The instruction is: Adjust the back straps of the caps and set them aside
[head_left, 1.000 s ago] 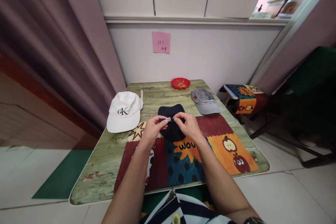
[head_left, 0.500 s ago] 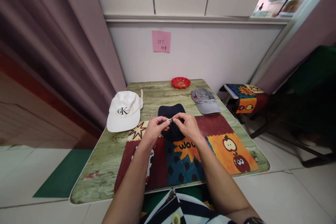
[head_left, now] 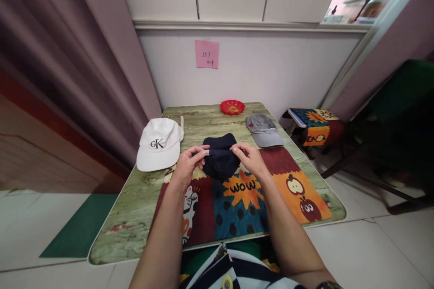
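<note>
Dark navy fabric cap (head_left: 219,162) lies on the colourful cartoon-print mat (head_left: 244,203) at the middle of the green wood-grain bench (head_left: 135,207). Both hands pinch its thin adjusting strap (head_left: 219,150), stretched between them: the left hand (head_left: 187,166) nips the end with the small metal clasp, the right hand (head_left: 250,158) the other. A white logo cap (head_left: 158,143) sits to the left, a grey cap (head_left: 263,130) and red plastic dish (head_left: 232,107) beyond.
</note>
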A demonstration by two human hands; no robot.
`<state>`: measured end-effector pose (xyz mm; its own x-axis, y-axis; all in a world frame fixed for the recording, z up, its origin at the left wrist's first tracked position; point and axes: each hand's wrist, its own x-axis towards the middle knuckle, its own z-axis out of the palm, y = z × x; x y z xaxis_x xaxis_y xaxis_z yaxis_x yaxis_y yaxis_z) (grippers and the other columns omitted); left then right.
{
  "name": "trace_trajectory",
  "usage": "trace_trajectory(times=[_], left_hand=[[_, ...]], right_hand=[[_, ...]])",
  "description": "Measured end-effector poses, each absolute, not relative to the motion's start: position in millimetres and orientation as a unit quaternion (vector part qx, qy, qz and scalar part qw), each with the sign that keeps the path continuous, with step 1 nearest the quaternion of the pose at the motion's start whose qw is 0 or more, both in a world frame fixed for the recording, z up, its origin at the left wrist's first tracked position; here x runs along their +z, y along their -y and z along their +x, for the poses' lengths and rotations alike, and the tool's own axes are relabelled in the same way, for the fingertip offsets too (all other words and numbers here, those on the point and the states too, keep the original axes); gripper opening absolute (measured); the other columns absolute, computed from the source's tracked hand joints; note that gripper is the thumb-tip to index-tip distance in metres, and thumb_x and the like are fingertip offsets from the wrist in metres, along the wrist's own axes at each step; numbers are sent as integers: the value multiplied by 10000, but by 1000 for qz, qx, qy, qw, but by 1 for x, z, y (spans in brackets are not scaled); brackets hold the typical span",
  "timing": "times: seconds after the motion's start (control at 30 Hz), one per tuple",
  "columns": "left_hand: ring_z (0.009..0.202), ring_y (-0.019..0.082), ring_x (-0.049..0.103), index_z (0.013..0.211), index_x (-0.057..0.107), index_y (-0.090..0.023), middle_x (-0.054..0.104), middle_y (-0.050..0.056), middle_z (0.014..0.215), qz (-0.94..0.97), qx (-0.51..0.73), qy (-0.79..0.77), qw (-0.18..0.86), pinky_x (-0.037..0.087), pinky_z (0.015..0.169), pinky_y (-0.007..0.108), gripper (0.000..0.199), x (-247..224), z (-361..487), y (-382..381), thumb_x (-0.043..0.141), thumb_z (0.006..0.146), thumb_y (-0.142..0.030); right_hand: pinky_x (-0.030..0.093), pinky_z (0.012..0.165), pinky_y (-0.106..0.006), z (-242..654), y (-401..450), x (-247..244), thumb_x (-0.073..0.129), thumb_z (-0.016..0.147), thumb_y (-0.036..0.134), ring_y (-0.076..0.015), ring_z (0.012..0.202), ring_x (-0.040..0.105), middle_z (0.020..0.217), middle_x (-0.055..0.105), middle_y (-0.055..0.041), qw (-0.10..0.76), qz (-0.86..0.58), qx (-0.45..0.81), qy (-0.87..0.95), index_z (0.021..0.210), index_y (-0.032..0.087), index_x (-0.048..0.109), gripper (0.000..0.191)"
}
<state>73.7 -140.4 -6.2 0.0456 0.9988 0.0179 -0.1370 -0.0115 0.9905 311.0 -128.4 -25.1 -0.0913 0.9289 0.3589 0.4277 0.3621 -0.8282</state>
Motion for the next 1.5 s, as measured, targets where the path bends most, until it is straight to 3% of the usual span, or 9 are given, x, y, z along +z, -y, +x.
trace_trajectory(times=[0.27, 0.43, 0.5, 0.57, 0.7, 0.9, 1.5], left_hand=[[578, 72, 523, 723, 689, -150, 713, 86, 1061, 520, 489, -448, 538, 417, 572, 234, 222, -7, 65, 141, 785, 713, -350], [601, 105, 543, 817, 739, -153, 717, 77, 909, 527, 479, -442, 546, 433, 606, 253, 236, -7, 65, 141, 754, 743, -377], [599, 109, 539, 864, 746, -150, 701, 60, 824, 525, 478, -444, 546, 428, 608, 249, 254, -9, 67, 140, 745, 754, -379], [599, 112, 536, 913, 748, -152, 678, 39, 756, 523, 478, -448, 545, 420, 602, 243, 279, -12, 71, 139, 740, 757, -383], [595, 107, 524, 886, 740, -153, 652, 18, 726, 522, 484, -452, 537, 415, 590, 236, 285, -12, 79, 140, 752, 735, -394], [635, 121, 541, 893, 734, -144, 647, 26, 726, 524, 483, -448, 540, 421, 587, 229, 299, -8, 84, 145, 753, 732, -396], [651, 119, 584, 718, 712, -144, 705, 58, 820, 485, 512, -453, 545, 479, 671, 260, 205, -13, 81, 141, 775, 699, -338]], right_hand=[[469, 901, -350, 308, 123, -37, 547, 870, 366, -219, 1010, 648, 1073, 721, -83, 474, -469, 308, 679, 859, 201, 695, 222], [444, 958, -395, 303, 131, -26, 536, 889, 406, -226, 1014, 646, 1072, 719, -78, 471, -493, 278, 677, 907, 215, 697, 250], [350, 1066, -482, 295, 138, -17, 596, 866, 443, -240, 1059, 631, 1105, 713, -62, 467, -505, 227, 690, 996, 248, 696, 255], [179, 1145, -569, 283, 146, -10, 683, 813, 471, -259, 1131, 601, 1155, 701, -43, 450, -500, 174, 719, 1080, 294, 685, 321], [18, 1169, -589, 255, 155, -7, 706, 823, 444, -246, 1133, 598, 1121, 714, -26, 418, -484, 113, 760, 1101, 330, 699, 301], [-3, 1177, -578, 246, 153, -14, 669, 873, 380, -217, 981, 631, 938, 743, -4, 420, -502, 99, 750, 1061, 345, 728, 201], [34, 1168, -593, 250, 148, -17, 684, 856, 412, -228, 1014, 641, 989, 750, -13, 423, -504, 122, 743, 967, 325, 747, 154]])
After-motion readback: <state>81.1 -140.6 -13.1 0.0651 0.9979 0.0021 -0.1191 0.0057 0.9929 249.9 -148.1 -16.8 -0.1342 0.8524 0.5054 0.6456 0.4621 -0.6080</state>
